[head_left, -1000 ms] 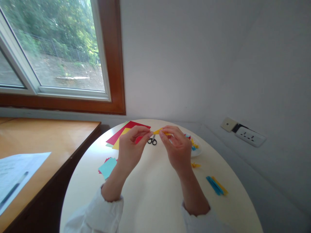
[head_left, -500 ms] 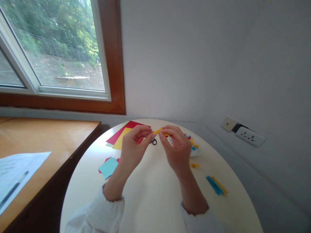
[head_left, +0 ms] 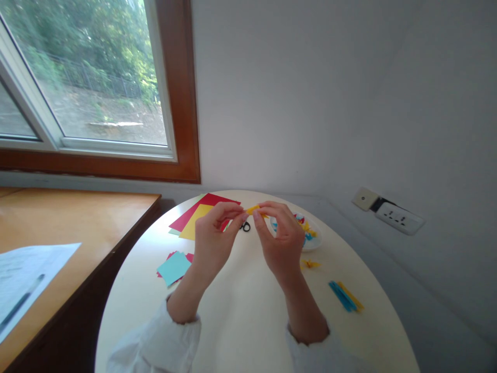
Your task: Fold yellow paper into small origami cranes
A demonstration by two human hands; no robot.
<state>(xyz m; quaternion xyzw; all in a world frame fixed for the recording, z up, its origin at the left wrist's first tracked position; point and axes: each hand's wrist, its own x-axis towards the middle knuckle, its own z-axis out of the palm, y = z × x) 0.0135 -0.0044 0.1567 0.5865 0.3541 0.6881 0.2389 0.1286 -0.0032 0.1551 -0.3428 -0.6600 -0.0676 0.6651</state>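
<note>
A narrow piece of folded yellow paper [head_left: 253, 210] is pinched between both hands above the far part of the round table. My left hand [head_left: 216, 237] grips its left end with thumb and fingers. On its other end, my right hand [head_left: 282, 237] is closed the same way, fingertips covering part of the paper. Just below the paper show the black handles of scissors [head_left: 246, 227]; the rest is hidden behind my left hand. Beside my right wrist lies a small folded yellow paper piece [head_left: 310, 264].
On the white round table [head_left: 248, 321], large coloured sheets [head_left: 194, 223] lie at the back left, small paper squares [head_left: 174, 268] nearer. A clear dish [head_left: 316, 242] holds colourful folded pieces. Blue and yellow strips [head_left: 344, 297] lie right. A wooden desk [head_left: 112, 217] stands left.
My right hand and forearm have shifted very slightly left, showing a little more of the dish. Both hands keep their pinch on the yellow paper.
</note>
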